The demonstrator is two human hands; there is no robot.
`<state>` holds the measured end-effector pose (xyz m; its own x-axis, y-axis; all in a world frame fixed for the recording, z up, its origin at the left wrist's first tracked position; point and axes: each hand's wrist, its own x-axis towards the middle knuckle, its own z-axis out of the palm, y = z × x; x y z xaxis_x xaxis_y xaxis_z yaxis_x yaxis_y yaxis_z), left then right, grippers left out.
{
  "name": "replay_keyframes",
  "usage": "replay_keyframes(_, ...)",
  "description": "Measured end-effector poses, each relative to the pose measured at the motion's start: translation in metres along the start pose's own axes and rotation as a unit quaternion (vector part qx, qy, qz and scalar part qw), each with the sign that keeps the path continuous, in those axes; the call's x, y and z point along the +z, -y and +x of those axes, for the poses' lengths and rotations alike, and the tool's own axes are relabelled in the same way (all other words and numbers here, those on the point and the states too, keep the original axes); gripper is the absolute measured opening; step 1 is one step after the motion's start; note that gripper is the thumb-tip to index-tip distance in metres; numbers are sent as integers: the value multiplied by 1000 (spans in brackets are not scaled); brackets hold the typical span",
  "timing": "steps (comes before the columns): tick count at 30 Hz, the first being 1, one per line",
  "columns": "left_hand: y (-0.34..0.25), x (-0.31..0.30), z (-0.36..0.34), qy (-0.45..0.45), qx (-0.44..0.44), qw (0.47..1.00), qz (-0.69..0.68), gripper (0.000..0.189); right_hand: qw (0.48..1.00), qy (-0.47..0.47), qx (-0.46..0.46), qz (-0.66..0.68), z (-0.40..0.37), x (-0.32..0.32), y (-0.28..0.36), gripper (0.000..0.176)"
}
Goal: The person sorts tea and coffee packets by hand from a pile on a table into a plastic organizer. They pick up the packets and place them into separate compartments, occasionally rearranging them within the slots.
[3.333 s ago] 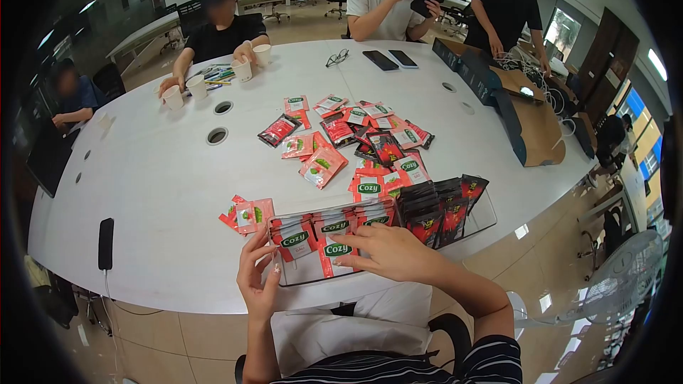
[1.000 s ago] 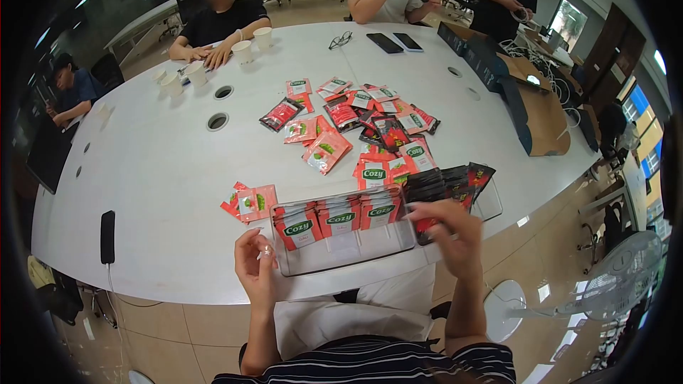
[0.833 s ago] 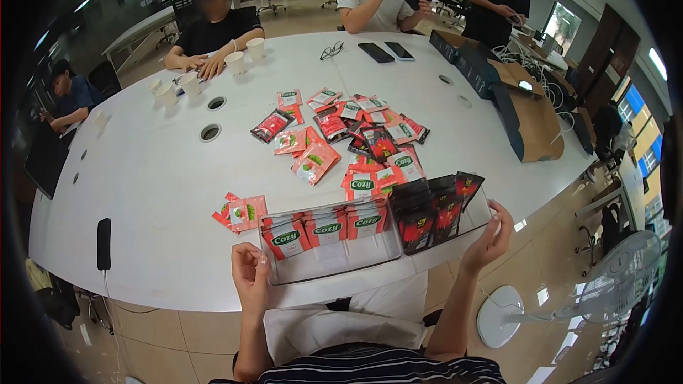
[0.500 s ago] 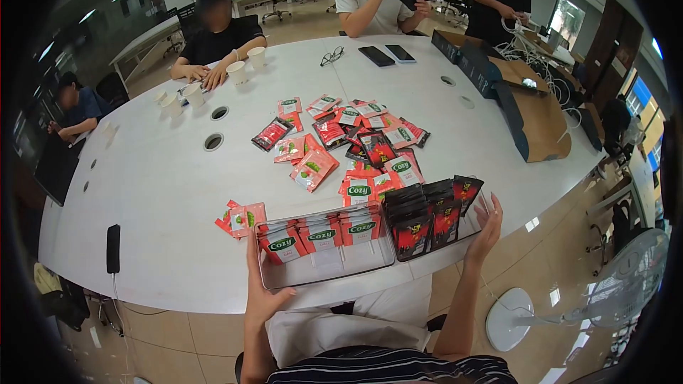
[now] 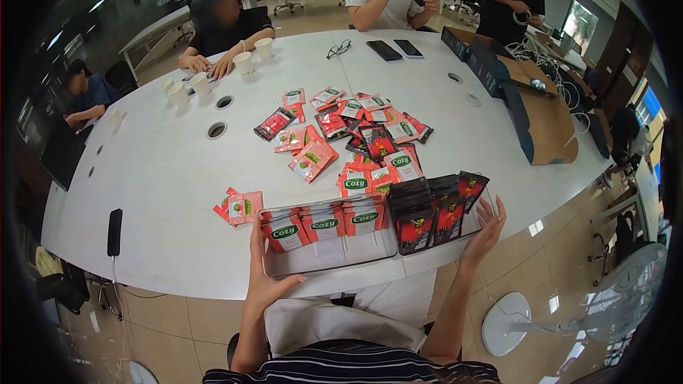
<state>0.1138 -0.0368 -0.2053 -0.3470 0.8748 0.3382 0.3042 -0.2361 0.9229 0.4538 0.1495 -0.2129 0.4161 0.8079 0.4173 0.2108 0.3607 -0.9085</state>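
Two clear boxes stand side by side at the table's near edge. The left box (image 5: 331, 268) holds rows of red-and-white Cozy packets (image 5: 325, 225); its front part shows bare. In the right box (image 5: 466, 230) stand black-and-red packets (image 5: 415, 232). My left hand (image 5: 269, 277) presses against the left box's outer end, thumb along its front edge. Around the right box's outer end curves my right hand (image 5: 486, 231), fingers on its side. Beyond the boxes lies a loose pile of mixed packets (image 5: 377, 139), and a few pink packets (image 5: 245, 208) lie near the left box's back corner.
On the table are paper cups (image 5: 243, 64), glasses (image 5: 339, 49), two phones (image 5: 384, 50), opened cardboard (image 5: 541, 121) and a black device (image 5: 114, 232) with a cable. Three people are across the table, another at far left. A fan (image 5: 615, 284) stands at right.
The camera view has shifted slightly. Both hands remain at the outer ends of the two boxes, and the packets lie as before.
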Motion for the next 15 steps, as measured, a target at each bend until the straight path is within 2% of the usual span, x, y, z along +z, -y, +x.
replay_keyframes(6,-3,12,6,6,29,999,22,126,999,-27,-47,-1,5,-5,-22,48)
replay_keyframes(7,-14,15,7,2,-2,1000,16,127,998,-28,-58,-1,7,-4,-25,47)
replay_keyframes(9,-8,6,7,33,33,998,51,126,999,-25,-43,-7,8,-5,-23,46)
replay_keyframes(10,-7,4,7,24,30,999,-27,123,999,-28,-43,-8,8,-5,-22,45)
replay_keyframes(13,-6,-29,11,-13,23,1000,-15,108,997,-29,-57,-34,10,-8,-32,47)
replay_keyframes(15,-5,-64,12,-25,7,987,159,92,996,-43,-63,-51,10,-8,-30,49)
